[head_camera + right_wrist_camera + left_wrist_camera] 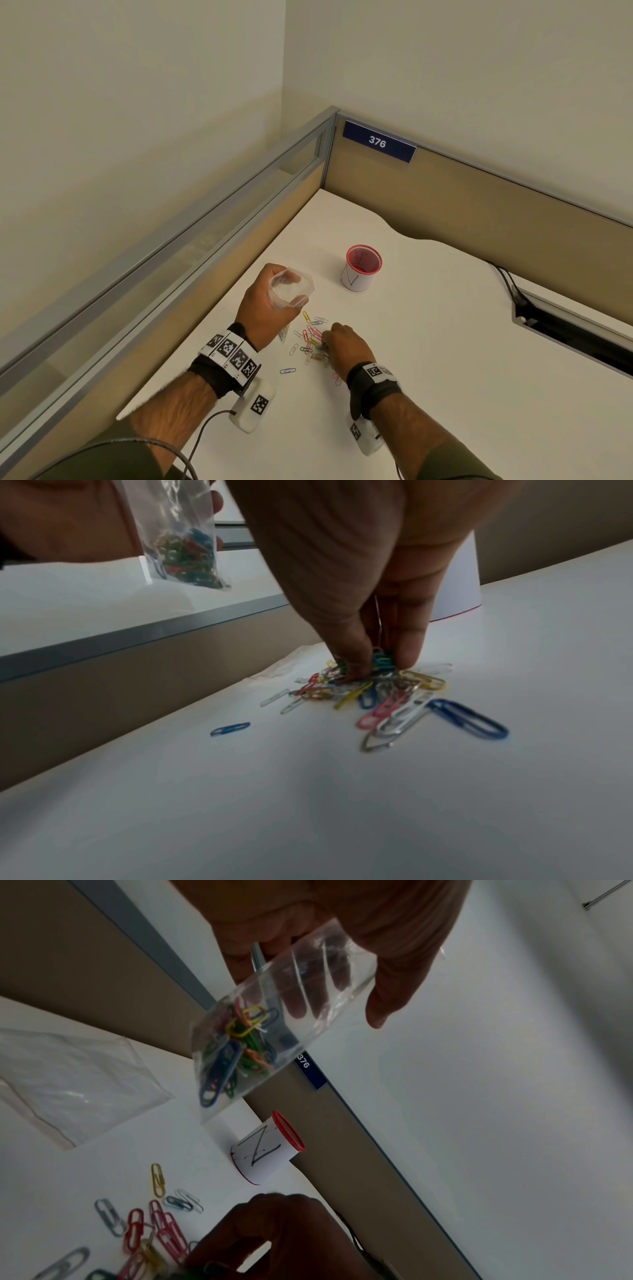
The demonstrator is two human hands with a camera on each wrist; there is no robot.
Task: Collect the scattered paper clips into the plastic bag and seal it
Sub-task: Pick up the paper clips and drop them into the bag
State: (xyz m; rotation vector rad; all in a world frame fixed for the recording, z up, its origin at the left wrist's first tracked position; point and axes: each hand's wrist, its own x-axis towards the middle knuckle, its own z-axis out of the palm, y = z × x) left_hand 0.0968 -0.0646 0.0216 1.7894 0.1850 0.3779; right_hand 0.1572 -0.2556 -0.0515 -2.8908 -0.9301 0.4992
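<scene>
Left hand (pixel 265 301) first: it grips the plastic bag (pixel 291 289) near the middle of the head view, fingers curled round the top so the mouth stays wide open. Lower down, a little right of middle, the right hand (pixel 342 346) has its fingertips (pixel 356 666) pushed together on a bunch of paper clips (pixel 311 339), pinching some.

Going from big things to small ones: the white desk (pixel 428 342) fills the lower half of the head view. A red cup (pixel 361 267) with a paper wrap stands upright past the clips, well apart from them. A second clear bag (pixel 68 1085) lies flat at the left of the left wrist view. Then come the clips, most in a loose pile, with one blue clip (pixel 287 371) off by itself.

I think the bag is soft, floppy and slippery (it already has clips in the bottom), so hold it by the rim. The clips are light, thin and slidey, so pinch a few together.
</scene>
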